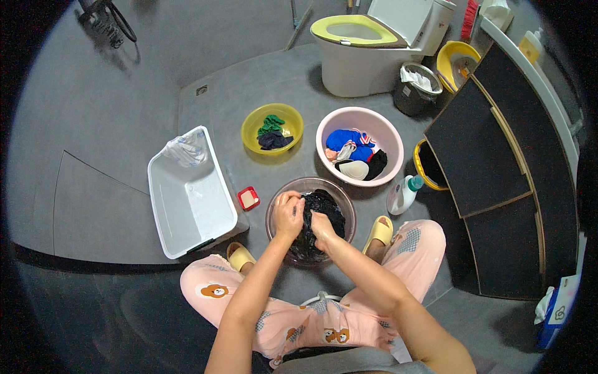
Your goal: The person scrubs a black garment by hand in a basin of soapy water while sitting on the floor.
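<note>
A wet black garment point(327, 210) fills much of a brownish translucent basin point(351, 205) on the floor between my feet. My left hand point(288, 214) is over the basin's left side, its curled fingers gripping the dark cloth. Close to its right, my right hand point(322, 228) grips the same cloth, knuckles forward. Some of the fabric under both hands is hidden. Just left of the basin lies a red soap dish point(248, 198) with a pale bar of soap in it.
Ahead stand a yellow basin point(250, 145) with green and dark cloths and a pink basin point(397, 154) of mixed laundry. A white tub point(161, 219) is at left. Right are a detergent bottle point(401, 196) and black cabinet point(486, 145). A toilet point(359, 70) and bin point(411, 98) stand behind.
</note>
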`<control>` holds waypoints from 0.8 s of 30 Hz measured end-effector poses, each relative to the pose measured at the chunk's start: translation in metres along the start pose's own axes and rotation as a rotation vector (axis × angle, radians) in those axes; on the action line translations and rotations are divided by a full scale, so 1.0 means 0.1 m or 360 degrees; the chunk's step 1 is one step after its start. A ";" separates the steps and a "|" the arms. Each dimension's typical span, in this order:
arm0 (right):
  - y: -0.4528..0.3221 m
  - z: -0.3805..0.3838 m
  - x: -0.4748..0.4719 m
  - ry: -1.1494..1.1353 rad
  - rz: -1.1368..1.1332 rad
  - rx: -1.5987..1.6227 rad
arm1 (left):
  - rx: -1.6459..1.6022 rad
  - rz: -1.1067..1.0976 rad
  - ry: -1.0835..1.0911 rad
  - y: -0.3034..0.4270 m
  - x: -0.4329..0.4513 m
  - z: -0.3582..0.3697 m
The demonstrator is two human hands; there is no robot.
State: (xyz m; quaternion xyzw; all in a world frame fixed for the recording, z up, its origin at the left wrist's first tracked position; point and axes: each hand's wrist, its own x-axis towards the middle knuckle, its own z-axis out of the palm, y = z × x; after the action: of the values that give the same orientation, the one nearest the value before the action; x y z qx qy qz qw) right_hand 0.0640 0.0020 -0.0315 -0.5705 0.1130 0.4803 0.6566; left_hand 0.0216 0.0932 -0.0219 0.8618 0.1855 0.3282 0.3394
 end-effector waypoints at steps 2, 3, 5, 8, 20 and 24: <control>0.04 -0.21 0.23 0.0055 -0.0130 0.0118 | -0.0679 -0.0168 -0.0290 0.06 -0.03 0.11; -0.04 -0.22 0.23 0.0142 0.0002 -0.0014 | -0.0621 -0.0104 -0.0482 -0.02 -0.11 0.12; -0.22 -0.12 0.11 0.0242 0.0071 0.0229 | -0.0470 -0.0038 -0.0769 0.09 -0.18 0.03; -0.24 -0.19 0.18 0.0304 0.0100 0.0439 | -0.0351 -0.0430 -0.0646 0.05 -0.15 0.04; -0.07 -0.41 0.28 -0.0301 -0.0853 -0.0959 | -0.1526 -0.1512 0.0242 -0.31 0.16 -0.12; -0.14 -0.25 0.29 -0.0355 -0.0435 0.0261 | -0.0245 -0.0706 0.0223 0.05 0.12 -0.13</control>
State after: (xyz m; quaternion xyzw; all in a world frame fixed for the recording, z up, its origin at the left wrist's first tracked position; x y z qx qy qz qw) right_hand 0.0998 -0.0031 -0.0509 -0.4683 -0.0004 0.4361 0.7685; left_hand 0.0221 0.1023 -0.0056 0.7467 0.3677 0.3179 0.4540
